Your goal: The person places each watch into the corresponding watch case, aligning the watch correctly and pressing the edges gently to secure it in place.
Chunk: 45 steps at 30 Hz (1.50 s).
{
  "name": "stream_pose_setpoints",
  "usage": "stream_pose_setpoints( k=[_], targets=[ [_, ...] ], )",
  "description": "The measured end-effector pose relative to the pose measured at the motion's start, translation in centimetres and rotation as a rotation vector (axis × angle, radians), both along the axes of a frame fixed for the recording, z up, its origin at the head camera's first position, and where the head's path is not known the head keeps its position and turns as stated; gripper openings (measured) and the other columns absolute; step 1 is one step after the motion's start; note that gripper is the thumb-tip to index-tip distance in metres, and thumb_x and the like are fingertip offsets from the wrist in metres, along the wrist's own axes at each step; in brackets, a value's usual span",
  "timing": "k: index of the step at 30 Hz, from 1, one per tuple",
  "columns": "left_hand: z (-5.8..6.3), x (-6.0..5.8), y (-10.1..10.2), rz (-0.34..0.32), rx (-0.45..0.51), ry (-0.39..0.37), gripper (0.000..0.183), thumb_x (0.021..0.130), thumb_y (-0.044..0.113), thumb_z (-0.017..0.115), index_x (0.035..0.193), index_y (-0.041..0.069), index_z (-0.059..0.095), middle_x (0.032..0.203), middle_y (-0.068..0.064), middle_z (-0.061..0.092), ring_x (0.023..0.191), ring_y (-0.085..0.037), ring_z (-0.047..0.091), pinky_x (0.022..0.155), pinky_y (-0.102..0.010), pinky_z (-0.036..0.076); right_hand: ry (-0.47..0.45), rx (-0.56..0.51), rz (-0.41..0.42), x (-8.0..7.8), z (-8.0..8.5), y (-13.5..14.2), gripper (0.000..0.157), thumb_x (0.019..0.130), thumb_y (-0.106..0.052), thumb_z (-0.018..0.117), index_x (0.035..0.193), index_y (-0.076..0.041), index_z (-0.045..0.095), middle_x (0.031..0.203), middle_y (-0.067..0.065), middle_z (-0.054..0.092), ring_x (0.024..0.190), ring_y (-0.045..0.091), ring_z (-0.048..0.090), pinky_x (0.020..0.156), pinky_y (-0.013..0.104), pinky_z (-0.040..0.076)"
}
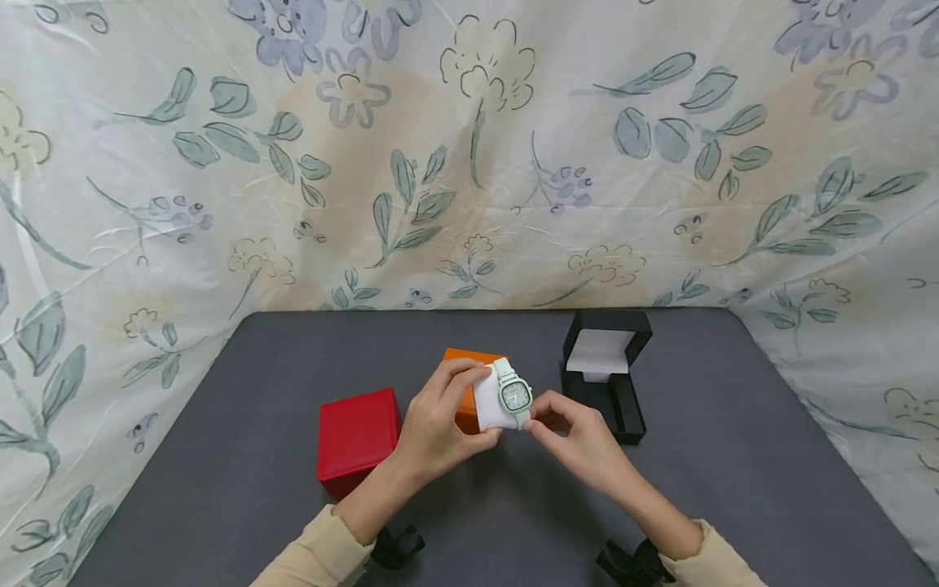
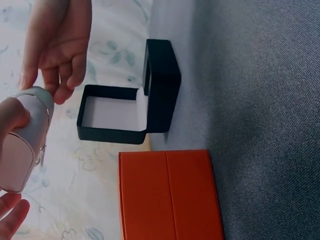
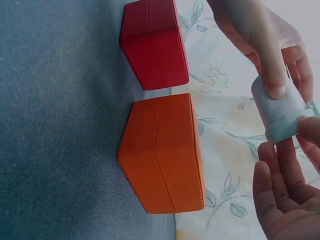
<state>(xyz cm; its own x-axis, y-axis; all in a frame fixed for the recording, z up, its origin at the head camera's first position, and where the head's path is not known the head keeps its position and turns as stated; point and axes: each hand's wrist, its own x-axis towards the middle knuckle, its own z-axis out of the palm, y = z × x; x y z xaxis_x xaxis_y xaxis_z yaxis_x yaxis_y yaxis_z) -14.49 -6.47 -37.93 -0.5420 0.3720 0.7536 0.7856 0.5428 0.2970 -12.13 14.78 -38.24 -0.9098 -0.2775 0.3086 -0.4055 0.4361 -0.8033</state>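
Observation:
A mint-green wristwatch [image 1: 516,396] with a squarish face is wrapped around a white watch cushion [image 1: 487,403]. My left hand [image 1: 443,413] grips the cushion, fingers along its top and thumb at its lower edge. On the other side my right hand [image 1: 578,434] pinches the watch's strap between thumb and fingers. In the right wrist view the thumb presses the pale green strap [image 3: 285,127] near the end of the cushion [image 3: 275,102]. The left wrist view shows the cushion [image 2: 17,160] end-on in my left hand [image 2: 11,117].
An open black box [image 1: 623,399] with a white-lined lid stands to the right. Behind the hands is a closed orange box [image 1: 469,356], partly hidden. A closed red box [image 1: 358,434] sits at the left on the grey tabletop [image 1: 286,408]. Floral cloth [image 1: 411,106] hangs behind.

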Motion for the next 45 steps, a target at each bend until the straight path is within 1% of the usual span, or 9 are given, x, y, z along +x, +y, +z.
stream_pose_setpoints(
  k=[4, 9, 18, 27, 30, 36, 39, 43, 45],
  targets=[
    [0.0, -0.1, 0.0, -0.019, 0.027, -0.005, 0.064, 0.061, 0.022, 0.081, 0.118, 0.007, 0.054, 0.118, -0.007, 0.051, 0.103, -0.017, 0.052, 0.075, -0.026, 0.052, 0.018, 0.008, 0.023, -0.1, 0.1, 0.1, 0.014, 0.083, -0.012, 0.067, 0.086, -0.021, 0.058, 0.083, 0.000, 0.063, 0.075, 0.006, 0.059, 0.068, 0.025, 0.052],
    [0.1, -0.1, 0.0, -0.034, 0.038, -0.009, 0.064, 0.061, 0.021, 0.081, 0.118, 0.007, 0.054, 0.118, -0.007, 0.051, 0.103, -0.017, 0.052, 0.076, -0.027, 0.052, 0.007, -0.006, 0.030, -0.1, 0.1, 0.2, 0.014, 0.084, -0.010, 0.067, 0.087, -0.020, 0.058, 0.083, -0.001, 0.062, 0.075, 0.007, 0.058, 0.067, 0.024, 0.052],
    [-0.1, 0.0, 0.2, 0.010, 0.022, -0.016, 0.066, 0.061, 0.022, 0.082, 0.119, 0.007, 0.054, 0.118, -0.008, 0.051, 0.103, -0.017, 0.051, 0.076, -0.027, 0.052, -0.021, -0.050, -0.004, 0.1, 0.0, 0.0, 0.015, 0.083, -0.008, 0.067, 0.087, -0.020, 0.058, 0.081, -0.004, 0.060, 0.070, 0.009, 0.056, 0.062, 0.024, 0.050],
    [0.0, 0.1, 0.8, 0.067, -0.007, -0.024, 0.064, 0.061, 0.025, 0.083, 0.117, 0.008, 0.056, 0.116, -0.007, 0.052, 0.101, -0.016, 0.052, 0.074, -0.027, 0.053, 0.071, -0.024, -0.053, 0.3, -0.2, -0.2, 0.012, 0.081, -0.009, 0.070, 0.085, -0.015, 0.060, 0.074, -0.010, 0.059, 0.063, 0.006, 0.056, 0.057, 0.023, 0.049],
    [-0.1, 0.1, 1.0, 0.080, -0.008, -0.028, 0.064, 0.061, 0.025, 0.083, 0.116, 0.009, 0.056, 0.116, -0.006, 0.052, 0.100, -0.016, 0.052, 0.074, -0.027, 0.053, 0.086, -0.013, -0.076, 0.3, -0.3, -0.2, 0.014, 0.079, -0.007, 0.071, 0.083, -0.017, 0.060, 0.074, -0.011, 0.060, 0.063, 0.004, 0.057, 0.057, 0.024, 0.050],
    [-0.3, 0.1, 1.2, 0.097, -0.010, -0.038, 0.063, 0.061, 0.024, 0.082, 0.116, 0.009, 0.056, 0.115, -0.006, 0.053, 0.099, -0.015, 0.053, 0.073, -0.027, 0.052, 0.113, 0.002, -0.107, 0.4, -0.5, -0.3, 0.009, 0.080, -0.013, 0.071, 0.082, -0.014, 0.063, 0.075, -0.012, 0.062, 0.064, 0.002, 0.059, 0.057, 0.023, 0.051],
    [-0.4, 0.1, 1.3, 0.103, -0.011, -0.034, 0.063, 0.061, 0.024, 0.083, 0.116, 0.009, 0.056, 0.115, -0.006, 0.053, 0.099, -0.016, 0.053, 0.072, -0.028, 0.053, 0.146, 0.013, -0.104, 0.4, -0.5, -0.4, 0.010, 0.082, -0.020, 0.070, 0.082, -0.013, 0.063, 0.075, -0.013, 0.062, 0.065, 0.001, 0.060, 0.058, 0.021, 0.051],
    [-0.4, 0.0, 1.3, 0.098, -0.022, -0.033, 0.063, 0.061, 0.026, 0.083, 0.116, 0.009, 0.056, 0.115, -0.007, 0.052, 0.099, -0.016, 0.053, 0.072, -0.028, 0.053, 0.181, 0.017, -0.086, 0.4, -0.6, -0.5, 0.018, 0.084, -0.027, 0.067, 0.081, -0.010, 0.062, 0.075, -0.013, 0.062, 0.066, 0.001, 0.060, 0.060, 0.021, 0.052],
    [-0.4, 0.0, 1.2, 0.082, -0.030, -0.050, 0.064, 0.062, 0.026, 0.082, 0.117, 0.009, 0.055, 0.116, -0.006, 0.052, 0.099, -0.016, 0.053, 0.072, -0.027, 0.053, 0.183, 0.021, -0.075, 0.4, -0.6, -0.5, 0.013, 0.083, -0.022, 0.068, 0.081, -0.012, 0.062, 0.076, -0.013, 0.061, 0.068, 0.001, 0.060, 0.061, 0.021, 0.052]
  ],
)
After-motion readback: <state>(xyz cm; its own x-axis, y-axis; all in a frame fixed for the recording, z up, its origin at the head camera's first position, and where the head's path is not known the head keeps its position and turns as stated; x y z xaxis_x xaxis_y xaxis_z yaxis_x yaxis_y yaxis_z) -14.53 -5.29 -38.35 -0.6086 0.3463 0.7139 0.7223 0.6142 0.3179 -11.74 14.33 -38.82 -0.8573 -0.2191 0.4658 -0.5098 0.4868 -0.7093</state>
